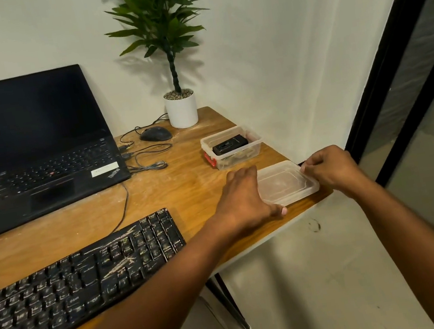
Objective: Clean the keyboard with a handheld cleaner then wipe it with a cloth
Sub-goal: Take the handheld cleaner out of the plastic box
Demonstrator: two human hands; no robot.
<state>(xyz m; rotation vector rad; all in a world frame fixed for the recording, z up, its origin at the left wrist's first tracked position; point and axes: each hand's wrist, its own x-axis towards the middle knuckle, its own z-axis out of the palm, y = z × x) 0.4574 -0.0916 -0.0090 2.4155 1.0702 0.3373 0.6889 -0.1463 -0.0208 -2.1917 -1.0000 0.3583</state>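
Both hands on clear lid (284,182) at desk corner: left hand (243,197) flat along its near-left edge, right hand (330,166) pinching far-right rim. Black cleaner (229,144) in open tub (237,158) just beyond, long axis left-right, nearer left hand. Dusty keyboard (72,284) near-left.

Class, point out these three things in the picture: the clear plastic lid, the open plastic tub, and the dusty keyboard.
clear plastic lid (284,183): head view, on its flat centre panel.
open plastic tub (240,157): head view, on its near clear wall.
dusty keyboard (81,282): head view, on the keys near its middle.
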